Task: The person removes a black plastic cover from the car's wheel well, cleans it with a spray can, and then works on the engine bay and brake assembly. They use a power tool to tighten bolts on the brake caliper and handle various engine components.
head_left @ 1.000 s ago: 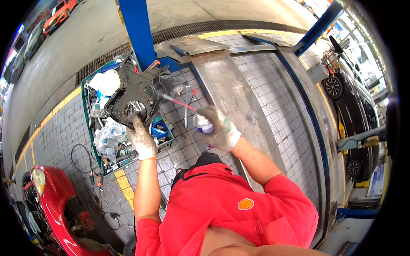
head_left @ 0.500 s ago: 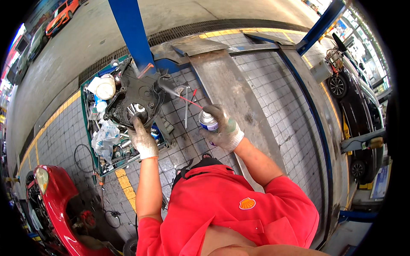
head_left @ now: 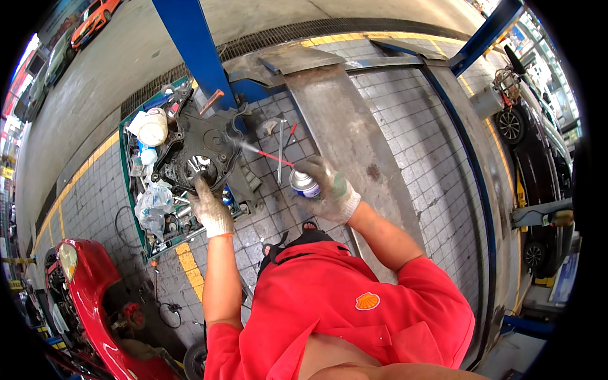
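My gloved left hand (head_left: 212,210) grips the lower edge of a black, irregular engine cover (head_left: 214,142) with a large round opening, held above a green tray (head_left: 129,190) of parts, bottles and plastic bags. My gloved right hand (head_left: 335,193) is closed around a silver-topped spray can (head_left: 303,184). A thin red straw (head_left: 275,159) runs from its nozzle toward the cover's right side, where a pale mist shows at the tip. Beyond the straw, a long metal bar (head_left: 280,152) and a small red-handled tool (head_left: 291,133) lie on the tiled floor.
A blue lift post (head_left: 187,35) stands ahead, another (head_left: 478,38) at back right. A steel ramp (head_left: 364,164) runs along my right. A red car front (head_left: 95,304) is at lower left, a dark car (head_left: 532,177) at far right. Hoses (head_left: 168,313) lie on the floor.
The cover and my hands have shifted only slightly, both grips unchanged. The mist still comes from the straw's tip onto the cover's right side, while the whole view has moved a little.
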{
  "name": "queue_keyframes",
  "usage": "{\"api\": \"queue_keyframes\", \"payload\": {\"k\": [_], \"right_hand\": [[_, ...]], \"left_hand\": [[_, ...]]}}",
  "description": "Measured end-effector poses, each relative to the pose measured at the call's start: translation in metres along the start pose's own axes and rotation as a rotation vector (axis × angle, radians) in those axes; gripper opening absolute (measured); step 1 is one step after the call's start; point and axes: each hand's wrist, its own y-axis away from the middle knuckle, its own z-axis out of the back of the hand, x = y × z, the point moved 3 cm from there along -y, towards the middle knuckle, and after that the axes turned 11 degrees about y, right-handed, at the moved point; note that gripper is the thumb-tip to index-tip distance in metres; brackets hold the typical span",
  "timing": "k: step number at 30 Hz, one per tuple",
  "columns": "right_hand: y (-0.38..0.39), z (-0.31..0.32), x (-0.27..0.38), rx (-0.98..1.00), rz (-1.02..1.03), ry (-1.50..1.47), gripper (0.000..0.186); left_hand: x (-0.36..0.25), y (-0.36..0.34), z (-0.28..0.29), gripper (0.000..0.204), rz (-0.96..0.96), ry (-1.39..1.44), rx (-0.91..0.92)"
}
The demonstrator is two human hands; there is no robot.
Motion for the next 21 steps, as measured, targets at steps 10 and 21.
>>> {"api": "queue_keyframes", "payload": {"k": [10, 21], "right_hand": [[0.0, -0.002, -0.002, 0.107, -0.034, -0.031, 0.07], [0.0, -0.001, 0.003, 0.085, 0.021, -0.122, 0.07]], "left_hand": [[0.006, -0.005, 0.002, 0.073, -0.036, -0.088, -0.003], [0.004, -0.008, -0.002, 0.06, -0.127, -0.334, -0.047]]}}
